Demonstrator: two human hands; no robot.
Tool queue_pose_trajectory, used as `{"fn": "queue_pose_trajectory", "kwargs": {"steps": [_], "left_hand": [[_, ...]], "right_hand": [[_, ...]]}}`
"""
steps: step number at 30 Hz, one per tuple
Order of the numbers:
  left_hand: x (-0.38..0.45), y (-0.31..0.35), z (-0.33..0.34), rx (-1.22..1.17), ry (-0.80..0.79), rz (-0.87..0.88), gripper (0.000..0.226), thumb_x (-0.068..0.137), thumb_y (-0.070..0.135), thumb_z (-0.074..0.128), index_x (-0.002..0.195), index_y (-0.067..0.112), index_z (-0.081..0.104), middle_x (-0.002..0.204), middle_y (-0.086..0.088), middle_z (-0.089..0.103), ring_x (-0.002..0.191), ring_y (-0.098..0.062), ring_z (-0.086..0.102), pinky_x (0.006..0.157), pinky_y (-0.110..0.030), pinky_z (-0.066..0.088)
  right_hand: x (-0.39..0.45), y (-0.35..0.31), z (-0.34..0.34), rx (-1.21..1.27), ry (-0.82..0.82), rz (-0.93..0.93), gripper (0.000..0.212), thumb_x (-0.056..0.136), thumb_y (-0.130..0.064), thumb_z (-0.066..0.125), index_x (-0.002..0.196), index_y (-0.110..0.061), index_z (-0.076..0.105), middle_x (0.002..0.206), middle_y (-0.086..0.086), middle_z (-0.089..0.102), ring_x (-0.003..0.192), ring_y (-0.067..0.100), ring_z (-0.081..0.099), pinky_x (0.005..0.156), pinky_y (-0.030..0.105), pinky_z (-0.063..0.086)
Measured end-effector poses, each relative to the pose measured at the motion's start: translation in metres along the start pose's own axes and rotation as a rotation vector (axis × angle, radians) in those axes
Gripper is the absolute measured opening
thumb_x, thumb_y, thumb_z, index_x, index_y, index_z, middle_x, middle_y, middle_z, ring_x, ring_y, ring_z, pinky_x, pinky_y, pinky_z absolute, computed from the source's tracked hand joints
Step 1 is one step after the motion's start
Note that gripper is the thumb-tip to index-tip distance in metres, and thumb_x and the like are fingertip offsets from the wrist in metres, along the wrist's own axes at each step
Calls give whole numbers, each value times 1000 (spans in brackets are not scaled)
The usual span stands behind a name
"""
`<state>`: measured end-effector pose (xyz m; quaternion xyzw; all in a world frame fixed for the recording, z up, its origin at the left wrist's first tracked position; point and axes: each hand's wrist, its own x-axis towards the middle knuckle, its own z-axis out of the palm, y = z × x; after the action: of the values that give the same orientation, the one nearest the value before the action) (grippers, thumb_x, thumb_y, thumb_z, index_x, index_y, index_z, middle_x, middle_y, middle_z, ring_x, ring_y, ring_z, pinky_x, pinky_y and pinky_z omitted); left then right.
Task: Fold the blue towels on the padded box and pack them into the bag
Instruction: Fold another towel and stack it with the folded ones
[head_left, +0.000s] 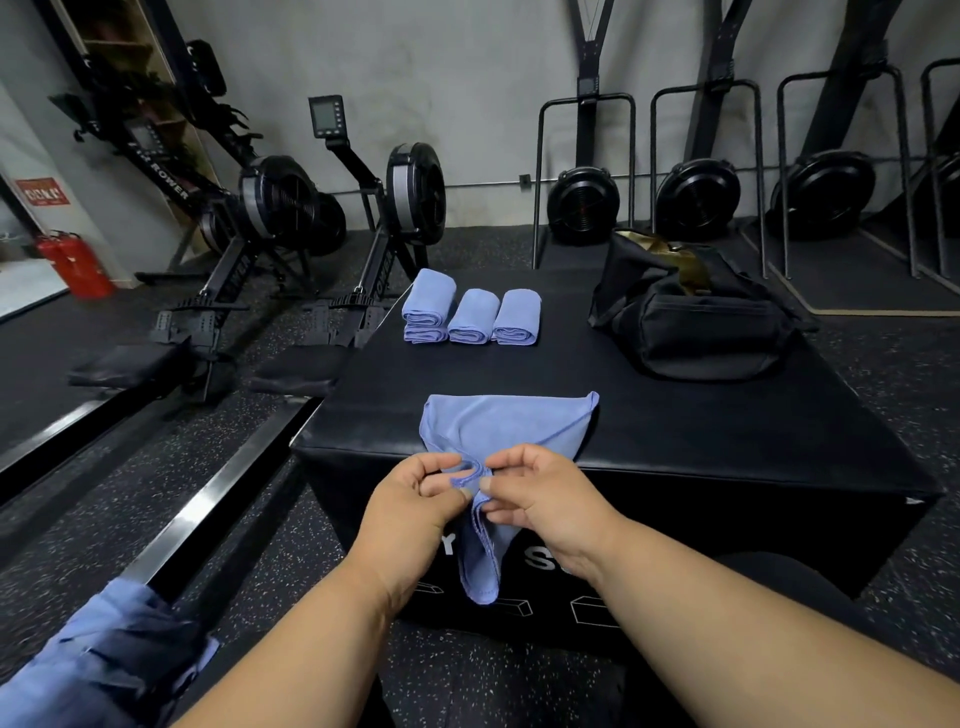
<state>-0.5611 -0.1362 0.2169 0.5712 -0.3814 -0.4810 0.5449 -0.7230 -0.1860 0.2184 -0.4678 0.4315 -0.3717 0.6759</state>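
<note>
Pinching the near edge of the unfolded blue towel (498, 426) with both hands: your left hand (415, 499) and right hand (540, 493) are meeting at the front lip of the padded box (701, 415), thumb and forefinger of each grip closing narrow on the bunched hem. Looks like you're matching corners before making the fold, which would explain both grips sitting almost touching.

Beyond the grip, the far half of the towel is lying spread on the box top, so the surface is carrying the weight and keeping that half flat. Below the grip, a tail of the towel is hanging down the front face of the box.

Further beyond the grip, the folded towels (470, 317) are sitting in a row, the leftmost pile looking two high. Beyond and to the right of the grip, the black bag (696, 327) is sitting on the box, its top looking open, within reach for packing.

Low and left of your grip, more blue cloth (104, 660) is showing; can't tell what it is.

Judgement: folding not yet finished, packing not started.
</note>
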Motion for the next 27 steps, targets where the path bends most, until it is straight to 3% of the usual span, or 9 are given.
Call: {"fn": "queue_pose_trajectory", "kwargs": {"steps": [4, 8, 11, 14, 18, 20, 23, 27], "left_hand": [[-4, 0, -2, 99, 40, 82, 24, 94, -5, 71, 113, 9, 70, 99, -9, 81, 97, -24, 78, 86, -28, 59], [-7, -4, -6, 152, -19, 121, 31, 90, -1, 77, 116, 15, 70, 108, -7, 80, 105, -24, 76, 95, -39, 58], [-9, -5, -8, 184, -21, 157, 39, 85, -5, 80, 116, 16, 70, 109, -5, 80, 104, -22, 76, 92, -36, 60], [-10, -5, -10, 188, 47, 195, 32, 87, -5, 79, 112, 13, 71, 105, -5, 80, 100, -21, 76, 90, -32, 61], [-9, -6, -16, 178, 140, 215, 22, 92, -2, 74, 107, 15, 73, 100, -2, 81, 97, -18, 77, 82, -21, 58], [-9, -8, -20, 166, 178, 218, 21, 92, -1, 74, 106, 15, 73, 98, -2, 81, 94, -18, 77, 79, -19, 57], [-10, -11, -23, 143, 197, 211, 23, 89, 4, 80, 108, 17, 73, 101, -2, 80, 95, -18, 76, 84, -27, 59], [-6, -14, -29, 187, 273, 240, 20, 90, 5, 80, 100, 20, 73, 95, 2, 80, 91, -15, 76, 84, -28, 58]], "right_hand": [[4, 1, 6, 63, -16, 25, 27, 94, 1, 72, 119, -1, 63, 93, 9, 74, 72, 16, 72, 75, 29, 62], [4, -1, 6, 139, -33, 41, 21, 100, -2, 60, 121, -4, 61, 100, 16, 77, 79, 23, 74, 79, 35, 61], [7, -4, 2, 296, -50, 64, 31, 102, -4, 40, 127, -2, 58, 117, 30, 72, 91, 39, 75, 86, 46, 61], [5, -6, 3, 310, -81, 66, 36, 103, -4, 34, 131, -2, 57, 112, 29, 75, 100, 43, 75, 95, 51, 59], [5, -3, 8, 239, -148, 89, 39, 103, -6, 36, 136, -10, 56, 117, 22, 76, 112, 39, 73, 111, 55, 49], [5, -1, 10, 217, -200, 92, 45, 94, -12, 47, 138, -15, 56, 122, 19, 75, 116, 36, 72, 115, 53, 46], [7, 2, 13, 212, -247, 92, 67, 74, -17, 53, 141, -19, 55, 124, 16, 75, 118, 35, 71, 114, 49, 47], [5, 1, 15, 83, -301, 70, 64, 79, -19, 56, 143, -25, 55, 123, 8, 77, 120, 27, 71, 112, 44, 48]]}}
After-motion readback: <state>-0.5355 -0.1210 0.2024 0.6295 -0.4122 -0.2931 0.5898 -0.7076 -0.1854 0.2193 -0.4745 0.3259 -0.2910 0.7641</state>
